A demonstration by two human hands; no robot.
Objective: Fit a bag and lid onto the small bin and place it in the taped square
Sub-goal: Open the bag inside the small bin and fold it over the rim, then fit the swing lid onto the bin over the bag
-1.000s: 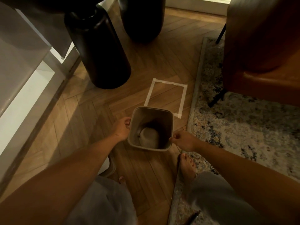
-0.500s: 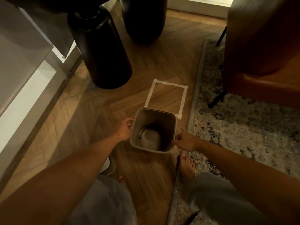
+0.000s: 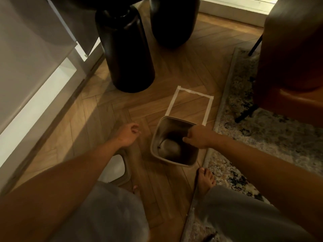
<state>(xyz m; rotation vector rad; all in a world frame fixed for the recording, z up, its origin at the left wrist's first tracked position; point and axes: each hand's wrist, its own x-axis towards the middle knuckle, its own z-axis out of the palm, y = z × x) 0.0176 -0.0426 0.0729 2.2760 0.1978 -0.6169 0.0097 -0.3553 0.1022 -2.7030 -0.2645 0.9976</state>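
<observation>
The small beige bin (image 3: 174, 162) stands open on the wood floor, just in front of the white taped square (image 3: 172, 103) and covering its near edge. A pale, rounded lump (image 3: 170, 148) lies at the bin's bottom. My right hand (image 3: 198, 137) is closed over the bin's right rim, fingers reaching into the opening. My left hand (image 3: 129, 135) hovers left of the bin, clear of it, with loosely curled fingers and nothing in it. A pale rounded-square piece (image 3: 117, 169), possibly the lid, lies on the floor, partly hidden under my left forearm.
Two tall dark vases (image 3: 125, 55) (image 3: 172, 21) stand behind the square. A patterned rug (image 3: 262, 137) and a brown leather chair (image 3: 288, 58) fill the right side. White cabinetry (image 3: 31, 67) runs along the left. My bare foot (image 3: 204, 180) rests by the bin.
My left hand has let go of the bin's left rim and drawn away to the left. My right hand has shifted further over the right rim, into the opening.
</observation>
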